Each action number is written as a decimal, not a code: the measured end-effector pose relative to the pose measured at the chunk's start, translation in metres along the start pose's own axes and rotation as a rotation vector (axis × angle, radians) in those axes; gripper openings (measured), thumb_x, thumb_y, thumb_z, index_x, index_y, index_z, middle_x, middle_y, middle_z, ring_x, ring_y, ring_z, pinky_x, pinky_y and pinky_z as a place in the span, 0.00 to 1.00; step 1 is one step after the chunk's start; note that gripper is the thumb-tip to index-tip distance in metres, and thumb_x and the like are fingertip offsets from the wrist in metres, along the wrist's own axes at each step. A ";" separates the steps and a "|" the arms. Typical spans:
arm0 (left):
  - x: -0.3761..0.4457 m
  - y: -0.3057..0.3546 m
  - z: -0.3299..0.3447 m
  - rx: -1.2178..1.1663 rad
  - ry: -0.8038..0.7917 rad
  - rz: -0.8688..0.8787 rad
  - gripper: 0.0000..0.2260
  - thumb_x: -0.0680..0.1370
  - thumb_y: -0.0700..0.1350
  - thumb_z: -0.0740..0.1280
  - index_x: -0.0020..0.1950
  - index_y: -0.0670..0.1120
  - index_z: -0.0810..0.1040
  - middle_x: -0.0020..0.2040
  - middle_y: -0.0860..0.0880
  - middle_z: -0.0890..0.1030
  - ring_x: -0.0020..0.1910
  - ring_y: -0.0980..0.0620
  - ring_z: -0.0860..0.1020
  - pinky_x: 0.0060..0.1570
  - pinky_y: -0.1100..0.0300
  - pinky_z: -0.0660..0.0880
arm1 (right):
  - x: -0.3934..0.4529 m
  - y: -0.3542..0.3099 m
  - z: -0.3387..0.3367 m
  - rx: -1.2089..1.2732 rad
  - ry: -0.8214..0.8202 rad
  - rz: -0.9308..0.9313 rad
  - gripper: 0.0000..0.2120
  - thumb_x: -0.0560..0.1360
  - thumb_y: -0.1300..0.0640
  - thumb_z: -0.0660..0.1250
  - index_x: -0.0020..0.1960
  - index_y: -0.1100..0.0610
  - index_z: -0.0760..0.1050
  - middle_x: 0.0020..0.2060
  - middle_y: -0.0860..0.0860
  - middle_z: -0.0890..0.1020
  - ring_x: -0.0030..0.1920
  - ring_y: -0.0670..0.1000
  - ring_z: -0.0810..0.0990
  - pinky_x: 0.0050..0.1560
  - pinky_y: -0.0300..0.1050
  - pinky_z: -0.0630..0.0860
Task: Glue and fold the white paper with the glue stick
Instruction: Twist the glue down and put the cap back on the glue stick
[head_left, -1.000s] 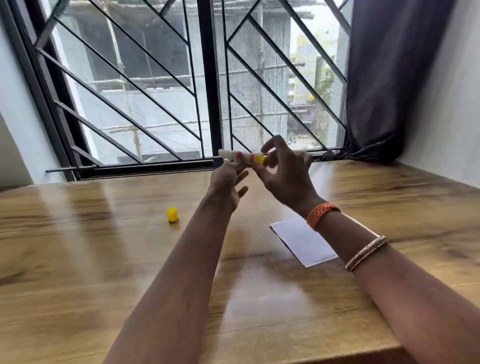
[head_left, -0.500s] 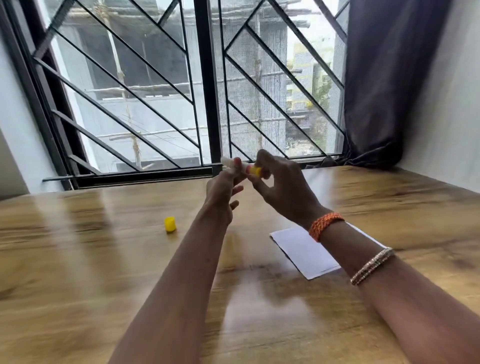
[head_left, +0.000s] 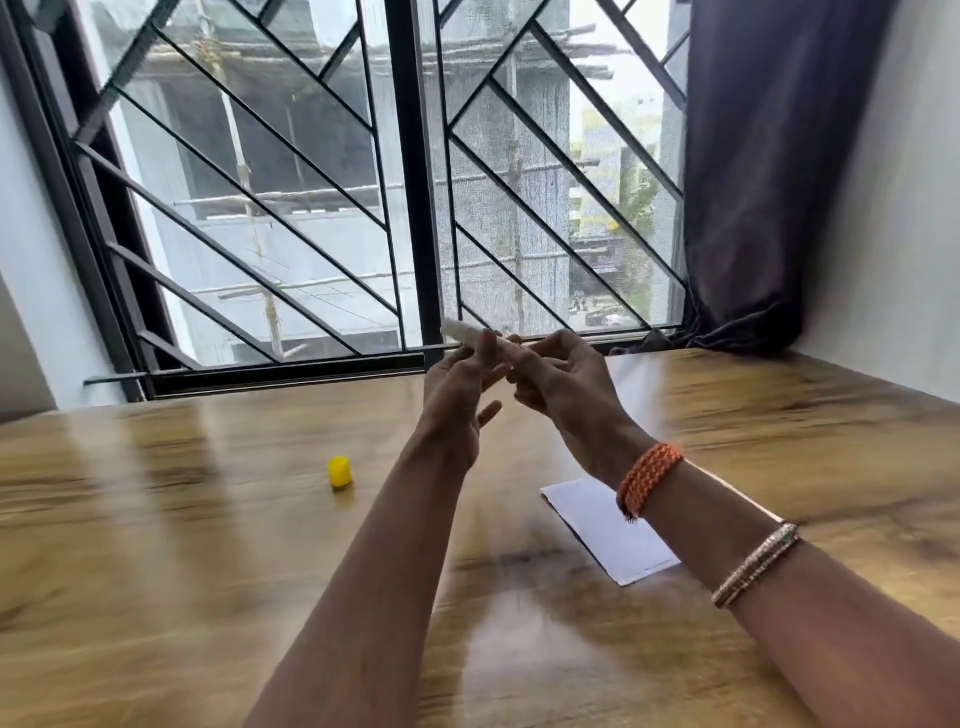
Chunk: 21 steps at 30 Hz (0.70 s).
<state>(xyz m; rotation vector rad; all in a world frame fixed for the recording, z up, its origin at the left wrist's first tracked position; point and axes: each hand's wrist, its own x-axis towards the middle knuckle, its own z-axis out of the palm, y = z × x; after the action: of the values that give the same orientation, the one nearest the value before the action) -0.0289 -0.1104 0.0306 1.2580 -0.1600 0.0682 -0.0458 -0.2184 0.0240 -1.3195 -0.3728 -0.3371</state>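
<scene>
Both hands are raised above the wooden table (head_left: 182, 571) with the glue stick (head_left: 462, 331) between them. My left hand (head_left: 457, 389) pinches the white body of the stick, whose uncapped tip points up and left. My right hand (head_left: 561, 384) grips the stick's other end, which its fingers hide. The stick's yellow cap (head_left: 340, 472) stands on the table to the left of my left forearm. The white paper (head_left: 608, 530) lies flat on the table, partly hidden under my right forearm.
A barred window (head_left: 405, 208) runs along the table's far edge. A dark curtain (head_left: 769, 182) hangs at the back right, beside a white wall (head_left: 898, 208) that borders the table's right side.
The view has tilted upward. My right-hand fingers have shifted round the stick's end, and its yellow base no longer shows. Cap and paper have not moved.
</scene>
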 end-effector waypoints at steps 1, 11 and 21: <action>0.000 0.000 0.000 0.035 0.029 -0.006 0.12 0.77 0.55 0.64 0.50 0.49 0.80 0.46 0.56 0.82 0.48 0.60 0.77 0.50 0.53 0.67 | -0.001 0.000 0.001 -0.152 0.029 -0.110 0.11 0.73 0.57 0.72 0.42 0.59 0.69 0.33 0.55 0.78 0.30 0.45 0.75 0.34 0.38 0.73; -0.006 -0.002 0.001 -0.072 -0.005 -0.010 0.09 0.76 0.55 0.65 0.47 0.50 0.78 0.47 0.55 0.81 0.53 0.53 0.77 0.47 0.55 0.72 | 0.004 0.001 -0.009 -0.790 0.137 -0.518 0.11 0.74 0.53 0.70 0.41 0.56 0.70 0.32 0.52 0.82 0.32 0.51 0.80 0.35 0.43 0.75; -0.002 0.000 0.004 -0.050 -0.025 0.059 0.05 0.77 0.48 0.65 0.42 0.50 0.77 0.41 0.53 0.78 0.47 0.53 0.73 0.46 0.57 0.72 | 0.000 0.000 -0.003 -0.061 0.058 0.072 0.09 0.75 0.56 0.70 0.48 0.60 0.73 0.38 0.56 0.83 0.36 0.49 0.82 0.37 0.40 0.78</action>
<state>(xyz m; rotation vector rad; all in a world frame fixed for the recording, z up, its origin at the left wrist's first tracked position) -0.0316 -0.1141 0.0318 1.2047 -0.2196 0.0988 -0.0460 -0.2213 0.0233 -1.3765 -0.2675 -0.3281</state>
